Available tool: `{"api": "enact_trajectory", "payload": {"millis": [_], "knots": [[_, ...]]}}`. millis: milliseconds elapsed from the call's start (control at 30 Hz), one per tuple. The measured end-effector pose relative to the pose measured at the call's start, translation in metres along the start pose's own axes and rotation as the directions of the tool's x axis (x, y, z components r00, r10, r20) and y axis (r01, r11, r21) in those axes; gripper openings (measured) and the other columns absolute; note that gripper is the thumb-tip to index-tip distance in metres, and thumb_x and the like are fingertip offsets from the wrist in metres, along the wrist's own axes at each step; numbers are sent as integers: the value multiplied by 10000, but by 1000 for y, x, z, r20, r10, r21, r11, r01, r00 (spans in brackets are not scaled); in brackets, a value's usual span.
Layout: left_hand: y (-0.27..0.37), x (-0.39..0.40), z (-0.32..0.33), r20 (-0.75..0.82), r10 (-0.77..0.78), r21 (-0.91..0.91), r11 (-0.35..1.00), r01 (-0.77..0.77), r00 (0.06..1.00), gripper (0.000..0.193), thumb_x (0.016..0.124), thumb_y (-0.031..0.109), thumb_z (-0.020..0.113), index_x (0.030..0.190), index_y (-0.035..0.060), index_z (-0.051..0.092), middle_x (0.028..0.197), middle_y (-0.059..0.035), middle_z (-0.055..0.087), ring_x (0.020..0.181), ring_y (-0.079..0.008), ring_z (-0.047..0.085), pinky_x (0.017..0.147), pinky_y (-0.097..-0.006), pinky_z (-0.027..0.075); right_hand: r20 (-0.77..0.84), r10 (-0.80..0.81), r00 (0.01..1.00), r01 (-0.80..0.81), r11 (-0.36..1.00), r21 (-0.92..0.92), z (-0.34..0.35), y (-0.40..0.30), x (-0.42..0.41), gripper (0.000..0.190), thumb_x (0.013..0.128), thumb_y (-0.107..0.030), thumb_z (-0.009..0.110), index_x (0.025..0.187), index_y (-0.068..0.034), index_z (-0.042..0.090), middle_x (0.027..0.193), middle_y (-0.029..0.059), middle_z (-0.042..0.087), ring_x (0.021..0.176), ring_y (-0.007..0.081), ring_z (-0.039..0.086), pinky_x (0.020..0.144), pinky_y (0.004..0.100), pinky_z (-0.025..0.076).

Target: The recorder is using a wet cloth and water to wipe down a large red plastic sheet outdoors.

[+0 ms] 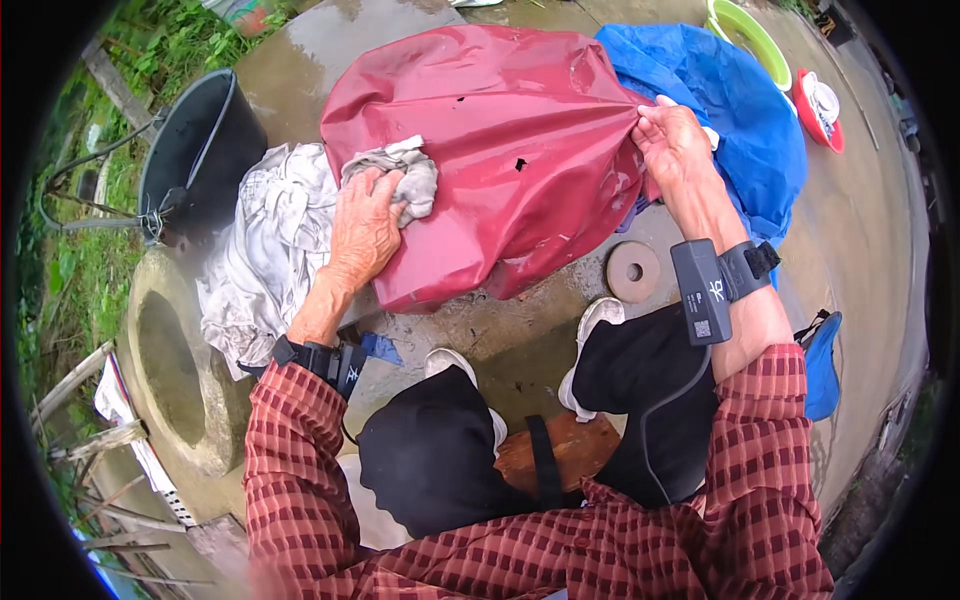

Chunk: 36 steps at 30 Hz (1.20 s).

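Observation:
A wet red plastic sheet (480, 165) with small holes lies spread out before me. My left hand (369, 225) presses a bunched greyish rag (409, 176) onto the sheet's left part. At the sheet's right end, my right hand (670, 139) pinches its edge between thumb and fingers, drawing folds towards that grip. A blue plastic sheet (750, 127) lies behind and beyond my right hand. Crumpled white cloth (277, 240) is heaped to the left, beside my left hand and forearm.
At the left stand a black bucket (202, 150) with a handle and a stone basin (169, 360). A round stone ring (633, 271) lies near my right foot. A green basin (750, 37) and a red basin (814, 112) with white items are at the upper right.

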<state>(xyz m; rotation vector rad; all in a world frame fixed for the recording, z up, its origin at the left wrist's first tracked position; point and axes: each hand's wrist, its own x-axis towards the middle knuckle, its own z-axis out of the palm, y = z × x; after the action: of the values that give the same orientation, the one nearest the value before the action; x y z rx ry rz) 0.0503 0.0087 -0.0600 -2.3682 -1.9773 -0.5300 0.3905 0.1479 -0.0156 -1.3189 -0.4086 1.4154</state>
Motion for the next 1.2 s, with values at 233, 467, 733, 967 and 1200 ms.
{"api": "enact_trajectory", "payload": {"millis": [233,467,733,967,1200], "knots": [[2,-7,-3,58,-42,33,999,40,997,403,813,155,630,1197,87,529,1190,-190,495,1109,-370,469,920,-466,378,31,13,999,-12,1000,-21,11,0,-7,523,794,55,563,1297,-8,436,878,97,602,645,140,561,647,291,505],[23,-10,-36,101,-261,-104,957,271,960,439,761,159,703,1163,58,557,1273,-301,424,1191,-459,433,1006,-459,374,55,6,998,-3,998,-62,-3,-10,-3,468,792,58,560,1252,1,486,865,68,589,659,117,551,651,260,499],[-23,71,-25,336,-649,-26,718,695,683,558,724,362,723,1211,113,610,1426,-310,321,1323,-396,359,1054,-412,357,47,-2,999,4,999,-48,15,-11,-8,454,799,52,552,1246,4,490,893,67,579,668,111,537,649,255,496],[-69,92,-30,491,-578,-270,610,745,651,456,663,234,779,1085,88,687,1066,-204,664,980,-249,647,844,-347,489,12,-27,1000,27,999,-30,19,-13,-14,315,750,57,572,1061,21,608,786,67,610,598,109,539,598,250,479],[-57,107,-50,150,-612,-203,749,630,776,419,664,191,772,1056,62,698,873,-130,711,815,-220,676,769,-325,506,21,-58,998,58,998,-7,17,-14,-16,268,761,55,564,1021,37,623,779,72,613,605,120,557,597,261,502]]}}
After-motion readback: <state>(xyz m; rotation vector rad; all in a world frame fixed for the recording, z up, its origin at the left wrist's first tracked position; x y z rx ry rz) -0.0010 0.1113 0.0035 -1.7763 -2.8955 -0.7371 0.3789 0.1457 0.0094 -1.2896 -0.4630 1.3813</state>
